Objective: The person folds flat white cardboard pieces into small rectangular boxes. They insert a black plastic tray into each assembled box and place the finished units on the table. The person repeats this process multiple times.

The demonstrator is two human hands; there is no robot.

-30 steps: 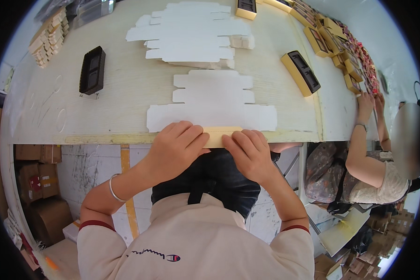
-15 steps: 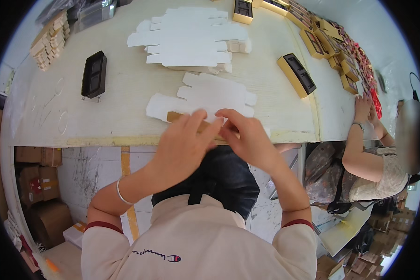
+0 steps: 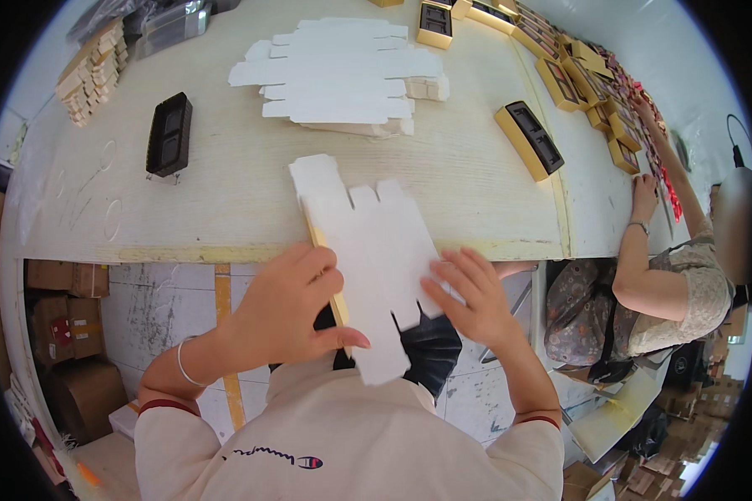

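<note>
Left hand (image 3: 288,288) holds the white card (image 3: 372,242) by its left long edge, fingers curled against a gold strip (image 3: 340,309) turned along it, thumb stretched over the near end; grip force, can't tell. Right hand (image 3: 472,296) has fingers loosely spread, tips at the card's right edge, not clamped as far as I can see. Card sits between the two sets of fingers, slanted, far end over the table, near end over the lap. Status, my read: one long edge looks folded, main panel and slotted flaps look flat, so most of the folding seems left on this piece. Surface: pale table (image 3: 226,200), worn yellowish front edge just beyond the fingers. Beyond the left fingers, off to the left, a black tray (image 3: 169,134); beyond the right fingers, a gold box (image 3: 520,150) with a black insert in it. Straight past the card, a stack of white sheets (image 3: 338,71), flat, apparently unworked. Farther out right of the fingers, a heap of gold boxes (image 3: 593,79) and a co-worker (image 3: 677,309) reaching along it; far left, a pale stack (image 3: 92,71) beside clear plastic (image 3: 171,29).
</note>
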